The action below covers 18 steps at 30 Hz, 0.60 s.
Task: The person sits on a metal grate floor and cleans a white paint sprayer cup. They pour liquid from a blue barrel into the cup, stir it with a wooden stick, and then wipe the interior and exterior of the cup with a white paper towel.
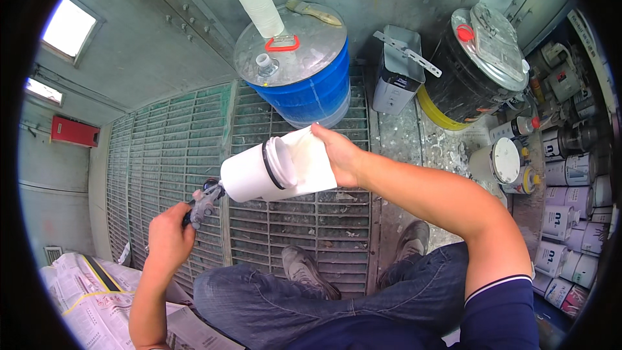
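My left hand (170, 234) is closed around the handle of a metal spray gun (206, 201). A white paint cup (245, 174) is attached to the gun and tilted on its side, its mouth toward the right. A dark ring circles the cup near its lidless rim. In my right hand (341, 159) is a white sheet of paper or cloth (316, 163), pinched at its right edge. The sheet lies against the cup's mouth and partly under it. I cannot tell how far it reaches inside.
Ahead stands a blue drum (304, 94) bearing a white paper roll (259, 8) and a brush (314, 13). Right of it are a square metal tin (395, 87) and a black drum (457, 81). Paint cans (570, 204) line the right side. Floor grating (172, 136) lies below.
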Motion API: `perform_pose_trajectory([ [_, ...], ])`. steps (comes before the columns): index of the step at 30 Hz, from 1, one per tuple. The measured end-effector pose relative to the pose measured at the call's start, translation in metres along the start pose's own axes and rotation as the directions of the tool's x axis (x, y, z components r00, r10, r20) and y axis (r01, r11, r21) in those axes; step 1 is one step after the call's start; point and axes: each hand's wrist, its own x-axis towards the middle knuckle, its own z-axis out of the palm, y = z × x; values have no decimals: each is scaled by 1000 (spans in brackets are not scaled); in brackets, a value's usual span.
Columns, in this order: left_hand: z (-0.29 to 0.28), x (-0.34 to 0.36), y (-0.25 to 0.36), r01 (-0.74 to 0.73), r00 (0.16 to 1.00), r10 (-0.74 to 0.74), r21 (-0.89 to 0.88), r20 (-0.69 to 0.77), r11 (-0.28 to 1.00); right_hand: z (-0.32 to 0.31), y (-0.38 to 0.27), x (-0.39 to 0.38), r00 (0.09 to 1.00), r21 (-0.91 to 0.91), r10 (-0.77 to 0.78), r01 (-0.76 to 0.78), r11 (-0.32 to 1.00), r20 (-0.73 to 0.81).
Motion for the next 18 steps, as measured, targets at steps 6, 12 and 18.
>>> perform_pose_trajectory([
  [6, -2, 6, 1, -13, 1000, 12, 25, 16, 1000, -9, -4, 4, 1000, -8, 11, -11, 1000, -1],
  [12, -9, 15, 9, -9, 1000, 8, 46, 29, 999, -21, -11, 6, 999, -38, -15, 14, 999, -30],
  [18, -14, 25, 10, 9, 998, -14, 77, 66, 997, -28, -16, 2, 998, 5, -17, 18, 1000, -55],
])
